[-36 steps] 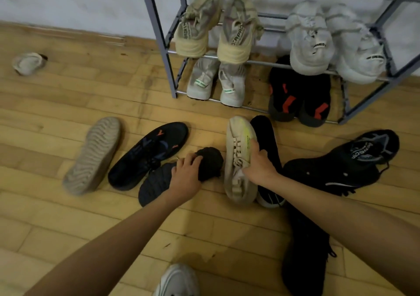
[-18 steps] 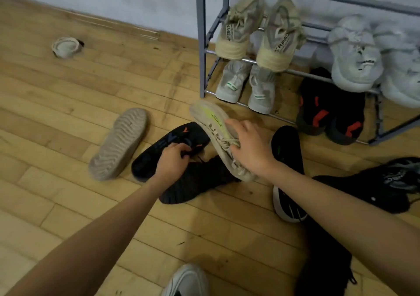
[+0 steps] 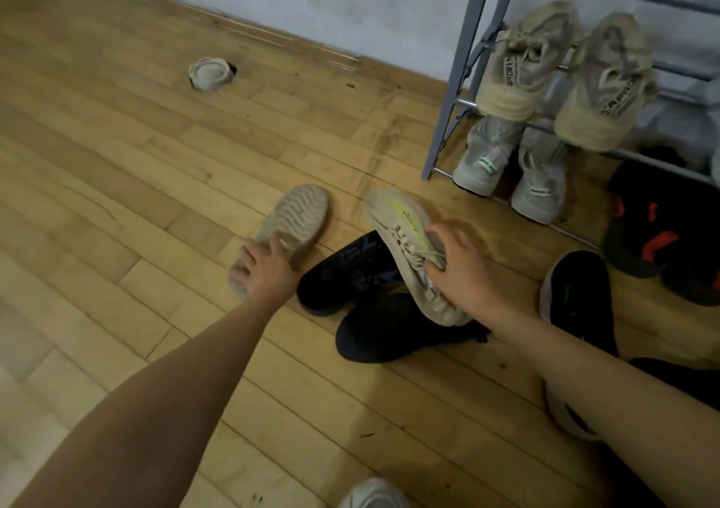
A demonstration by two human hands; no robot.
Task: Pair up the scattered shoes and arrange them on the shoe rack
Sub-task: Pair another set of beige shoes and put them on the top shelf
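My right hand (image 3: 463, 269) grips a beige sneaker with a yellow-green stripe (image 3: 405, 234) by its laces and holds it tilted above the floor. My left hand (image 3: 269, 269) rests on the heel end of a beige shoe lying sole up (image 3: 296, 215), fingers curled over its edge. Two black shoes (image 3: 350, 269) (image 3: 393, 332) lie between my hands on the wooden floor. The grey metal shoe rack (image 3: 467, 55) stands at the upper right and carries a beige pair (image 3: 522, 63), a pale grey pair (image 3: 487, 156) and a black pair with red marks (image 3: 662, 227).
Another black shoe with a green mark (image 3: 576, 293) lies right of my right forearm. A single pale shoe (image 3: 210, 73) sits far off by the wall. A white shoe tip (image 3: 370, 494) shows at the bottom edge. Bare wooden floor stretches to the left.
My left hand left the black shoe and moved left onto the upturned beige shoe. My right hand lifted the striped beige sneaker off the floor. The view swung left.
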